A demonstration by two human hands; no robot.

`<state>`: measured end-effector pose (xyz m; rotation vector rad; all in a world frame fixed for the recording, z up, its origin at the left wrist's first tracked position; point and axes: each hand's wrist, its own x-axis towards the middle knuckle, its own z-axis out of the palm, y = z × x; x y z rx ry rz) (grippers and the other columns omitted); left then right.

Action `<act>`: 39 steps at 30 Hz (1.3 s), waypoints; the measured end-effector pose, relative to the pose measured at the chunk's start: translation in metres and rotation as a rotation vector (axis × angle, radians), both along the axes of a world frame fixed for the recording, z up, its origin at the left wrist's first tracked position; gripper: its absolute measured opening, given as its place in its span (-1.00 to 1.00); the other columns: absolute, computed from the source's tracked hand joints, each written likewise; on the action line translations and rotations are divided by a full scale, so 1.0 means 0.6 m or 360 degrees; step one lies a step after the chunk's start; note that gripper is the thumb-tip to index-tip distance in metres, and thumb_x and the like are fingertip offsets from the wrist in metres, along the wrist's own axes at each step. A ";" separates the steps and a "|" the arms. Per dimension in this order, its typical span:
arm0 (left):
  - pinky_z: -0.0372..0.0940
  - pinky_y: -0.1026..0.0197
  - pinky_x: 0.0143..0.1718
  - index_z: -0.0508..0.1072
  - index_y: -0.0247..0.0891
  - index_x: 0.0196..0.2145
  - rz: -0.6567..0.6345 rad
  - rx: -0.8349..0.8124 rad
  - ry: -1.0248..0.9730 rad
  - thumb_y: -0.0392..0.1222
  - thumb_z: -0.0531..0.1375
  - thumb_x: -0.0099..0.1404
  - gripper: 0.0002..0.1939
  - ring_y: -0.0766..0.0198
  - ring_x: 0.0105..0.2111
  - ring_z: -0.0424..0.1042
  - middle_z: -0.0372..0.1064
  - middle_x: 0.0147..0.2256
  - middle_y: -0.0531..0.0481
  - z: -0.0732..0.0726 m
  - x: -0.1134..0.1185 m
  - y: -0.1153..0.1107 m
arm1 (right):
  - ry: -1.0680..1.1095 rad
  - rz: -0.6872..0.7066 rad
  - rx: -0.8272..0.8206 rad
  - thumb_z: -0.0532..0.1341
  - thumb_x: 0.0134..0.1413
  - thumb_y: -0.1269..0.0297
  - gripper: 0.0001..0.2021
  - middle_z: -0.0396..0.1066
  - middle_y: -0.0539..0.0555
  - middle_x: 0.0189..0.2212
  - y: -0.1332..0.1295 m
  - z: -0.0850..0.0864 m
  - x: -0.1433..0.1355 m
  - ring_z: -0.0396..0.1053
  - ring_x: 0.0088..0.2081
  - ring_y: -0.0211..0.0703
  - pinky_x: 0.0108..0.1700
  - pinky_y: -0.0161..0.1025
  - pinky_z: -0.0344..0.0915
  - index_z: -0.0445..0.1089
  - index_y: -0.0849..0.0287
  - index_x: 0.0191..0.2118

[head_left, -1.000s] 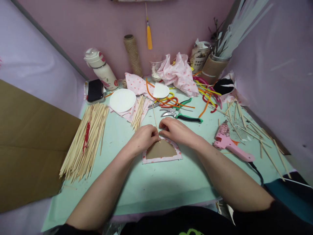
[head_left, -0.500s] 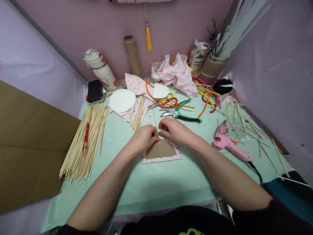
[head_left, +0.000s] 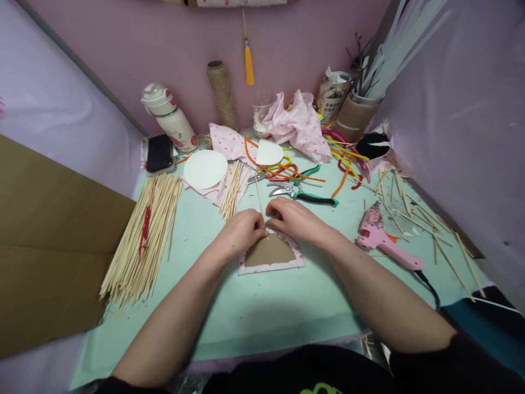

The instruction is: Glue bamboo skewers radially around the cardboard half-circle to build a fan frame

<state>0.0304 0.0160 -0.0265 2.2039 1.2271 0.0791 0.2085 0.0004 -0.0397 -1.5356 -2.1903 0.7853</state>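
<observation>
A half-round cardboard piece with a folded border of pink dotted fabric lies flat on the table, its straight side toward me. At its curved top edge, my left hand pinches a thin wooden stick. The stick's lower end rests on the cardboard, and its upper part points away from me. Just right of the stick is my right hand, its fingers curved with a gap between thumb and forefinger. Its thumb is close to the fabric border; whether it touches is hard to see.
Pruning shears lie beyond my right hand. A pink glue gun with loose sticks is at right. A large pile of sticks is at left, beside a cardboard sheet. Behind stand a bottle and twine roll.
</observation>
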 end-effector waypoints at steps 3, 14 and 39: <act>0.13 0.23 -0.38 0.42 -0.23 -0.51 0.0001 -0.0002 -0.0005 -0.23 0.23 0.18 -0.88 0.24 -0.38 0.34 0.37 -0.42 0.04 0.001 0.000 0.000 | -0.0008 -0.0002 0.0004 0.21 0.01 0.41 -0.91 0.33 0.03 -0.34 -0.001 0.001 0.000 0.25 -0.34 -0.22 -0.34 -0.30 0.06 0.35 0.19 -0.29; 0.12 0.23 -0.39 0.41 -0.22 -0.51 0.0000 0.0001 0.0000 -0.23 0.23 0.18 -0.88 0.24 -0.40 0.34 0.37 -0.43 0.05 0.000 0.000 0.000 | -0.0007 -0.0004 0.0005 0.21 0.01 0.43 -0.90 0.33 0.02 -0.35 -0.001 0.003 -0.001 0.25 -0.34 -0.22 -0.33 -0.30 0.06 0.34 0.19 -0.29; 0.20 0.25 -0.40 0.46 -0.22 -0.48 0.0115 -0.0179 -0.0158 -0.16 0.20 0.14 -0.89 0.25 -0.43 0.39 0.43 -0.48 0.07 0.002 -0.010 0.003 | -0.0034 -0.0015 -0.0026 0.21 0.04 0.40 -0.91 0.34 0.04 -0.34 -0.003 0.007 -0.002 0.25 -0.32 -0.21 -0.32 -0.30 0.07 0.34 0.19 -0.27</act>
